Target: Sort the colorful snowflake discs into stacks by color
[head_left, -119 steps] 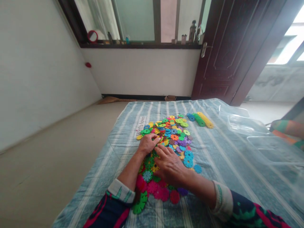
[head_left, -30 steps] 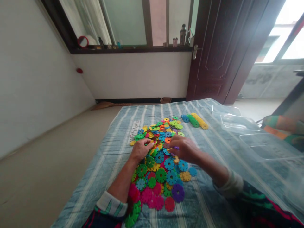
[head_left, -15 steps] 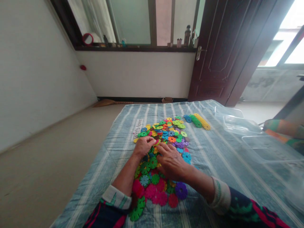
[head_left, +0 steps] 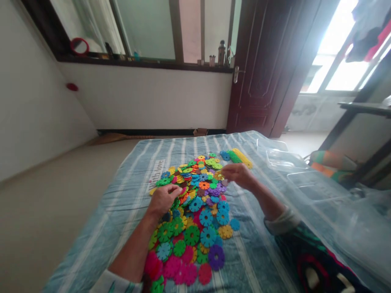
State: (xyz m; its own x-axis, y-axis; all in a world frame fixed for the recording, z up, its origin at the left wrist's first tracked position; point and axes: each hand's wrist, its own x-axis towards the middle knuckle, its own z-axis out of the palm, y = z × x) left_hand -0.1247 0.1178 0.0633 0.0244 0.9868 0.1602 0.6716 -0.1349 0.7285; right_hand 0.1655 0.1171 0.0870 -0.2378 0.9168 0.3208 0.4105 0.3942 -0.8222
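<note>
Pink, yellow, 2 hands

Left hand [head_left: 165, 200] pinches a pink disc [head_left: 183, 190]; right of that grip spreads the mixed heap [head_left: 195, 209]. Farther right, a yellow disc [head_left: 219, 175] seems pinched by the right hand [head_left: 240, 175]. Looks like picking out; next wants a light, clean lift.

Dark ledge [head_left: 152, 65] spanning 10 to 1 o'clock; on it, red-rimmed mirror [head_left: 80, 47] at 10, pink cup [head_left: 212, 61] and flask [head_left: 221, 53] just past 12. Dark red door [head_left: 261, 57] between 1 and 2, metal handle [head_left: 236, 75] on its left edge. Bright window [head_left: 342, 79] at 2, blurred hanging fabric [head_left: 365, 42] overlapping it. Dark shelf [head_left: 366, 108] near 3. Small red object [head_left: 72, 86] between 9 and 10. Cardboard box [head_left: 200, 132] at 12, by foot of pale wall [head_left: 137, 99].
</note>
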